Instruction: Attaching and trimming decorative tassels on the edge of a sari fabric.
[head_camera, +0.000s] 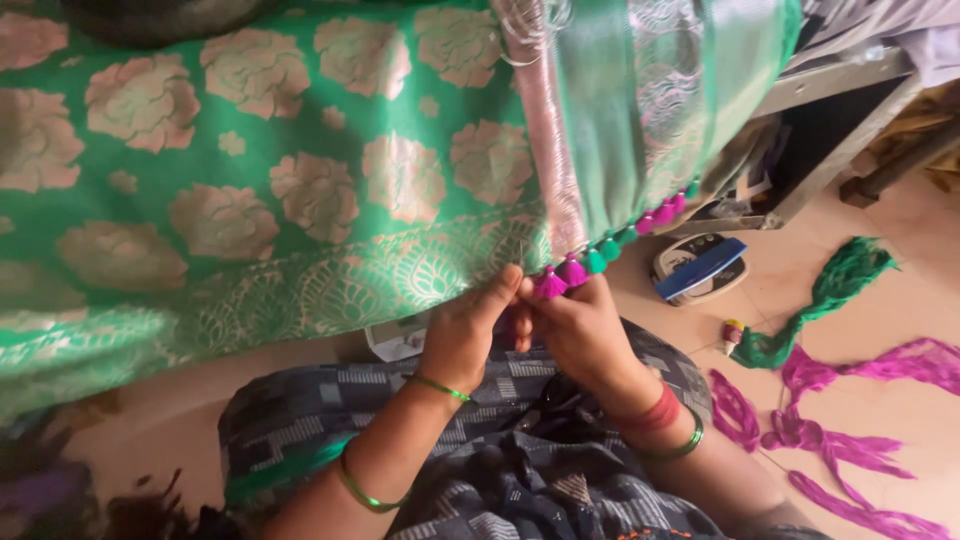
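A green silk cloth (300, 170) with pale gold flower motifs hangs across the upper view. Along its edge runs a row of small magenta and green tassels (620, 235). My left hand (462, 335) pinches the cloth's lower edge beside a magenta tassel (549, 285). My right hand (580, 330) grips the same edge just to the right, fingers closed at that tassel. Both wrists wear green bangles; the right also has red ones. My lap is covered by dark patterned fabric (480, 460).
On the floor at right lie a bundle of green thread (830, 290) and loose skeins of magenta thread (850, 440). A small white and blue box (700, 268) sits under a metal frame (830, 150). A small spool (733, 333) lies nearby.
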